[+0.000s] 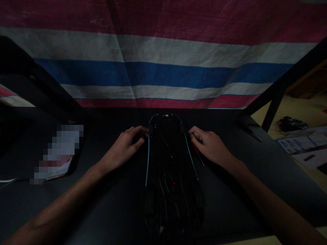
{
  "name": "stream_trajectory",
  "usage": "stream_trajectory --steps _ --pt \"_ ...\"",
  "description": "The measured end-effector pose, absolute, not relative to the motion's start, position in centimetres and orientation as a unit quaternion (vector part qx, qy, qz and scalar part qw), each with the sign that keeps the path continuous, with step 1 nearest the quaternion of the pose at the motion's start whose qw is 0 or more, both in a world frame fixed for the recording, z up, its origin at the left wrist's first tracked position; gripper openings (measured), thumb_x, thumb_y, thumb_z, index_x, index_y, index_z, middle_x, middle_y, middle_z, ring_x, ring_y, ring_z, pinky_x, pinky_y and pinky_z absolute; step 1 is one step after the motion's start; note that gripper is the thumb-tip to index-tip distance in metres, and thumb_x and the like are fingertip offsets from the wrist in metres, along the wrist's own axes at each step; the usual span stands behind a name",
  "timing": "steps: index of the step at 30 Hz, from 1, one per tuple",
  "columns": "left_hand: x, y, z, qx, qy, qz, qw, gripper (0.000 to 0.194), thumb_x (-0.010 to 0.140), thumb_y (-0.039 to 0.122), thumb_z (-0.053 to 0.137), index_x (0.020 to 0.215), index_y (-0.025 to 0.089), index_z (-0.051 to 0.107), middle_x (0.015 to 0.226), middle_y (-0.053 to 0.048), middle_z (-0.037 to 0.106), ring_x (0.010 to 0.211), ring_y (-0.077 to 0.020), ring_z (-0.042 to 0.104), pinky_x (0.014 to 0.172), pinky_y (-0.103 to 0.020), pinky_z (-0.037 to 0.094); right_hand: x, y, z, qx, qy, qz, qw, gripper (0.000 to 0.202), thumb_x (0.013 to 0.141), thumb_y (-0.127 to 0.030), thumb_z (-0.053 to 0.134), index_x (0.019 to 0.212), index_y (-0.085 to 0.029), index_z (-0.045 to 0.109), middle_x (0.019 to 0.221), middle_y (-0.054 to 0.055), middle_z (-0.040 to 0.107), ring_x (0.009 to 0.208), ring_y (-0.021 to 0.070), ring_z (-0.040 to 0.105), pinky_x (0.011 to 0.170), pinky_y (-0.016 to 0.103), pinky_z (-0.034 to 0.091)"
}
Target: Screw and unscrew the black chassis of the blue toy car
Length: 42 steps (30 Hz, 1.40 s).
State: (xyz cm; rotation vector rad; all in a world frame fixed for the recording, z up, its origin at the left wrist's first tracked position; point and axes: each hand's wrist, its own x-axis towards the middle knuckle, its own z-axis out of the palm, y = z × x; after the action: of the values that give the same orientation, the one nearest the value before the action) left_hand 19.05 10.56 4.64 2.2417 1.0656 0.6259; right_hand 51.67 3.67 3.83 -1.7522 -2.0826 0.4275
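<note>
A toy car [167,160] lies upside down on the dark table, its black underside facing up and thin blue edges showing along both sides. A small red light glows on the underside, nearer to me. My left hand [124,144] grips the car's left edge by a far wheel, its fingertips partly hidden behind the body. On the opposite edge, by the other far wheel, the curled fingers of my right hand [208,143] close on the car's side. Beside that hand is a red-handled screwdriver [201,160], its metal shaft pointing towards me; the hand covers part of its handle.
A phone-like object [60,170], partly pixelated, lies on the table [107,207] at the left, near a white cable. Another screwdriver [251,133] rests at the far right. Dark slanted bars [270,92] flank the table, and a striped sheet [163,75] hangs behind it.
</note>
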Motion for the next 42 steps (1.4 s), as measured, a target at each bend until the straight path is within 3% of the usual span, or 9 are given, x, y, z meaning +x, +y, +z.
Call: stream_trajectory --steps 42 --pt "18.94 10.65 4.53 0.837 0.405 0.230 0.288 0.030 0.102 0.030 0.053 0.124 0.020 0.072 0.114 -0.008 0.078 0.102 -0.0284 0.075 0.097 -0.044 0.057 51.68 3.57 4.10 -0.618 -0.750 0.146 0.185 0.018 0.107 -0.029 0.046 0.110 -0.023 0.063 0.079 -0.001 0.066 0.067 0.0162 0.061 0.067 0.031 0.036"
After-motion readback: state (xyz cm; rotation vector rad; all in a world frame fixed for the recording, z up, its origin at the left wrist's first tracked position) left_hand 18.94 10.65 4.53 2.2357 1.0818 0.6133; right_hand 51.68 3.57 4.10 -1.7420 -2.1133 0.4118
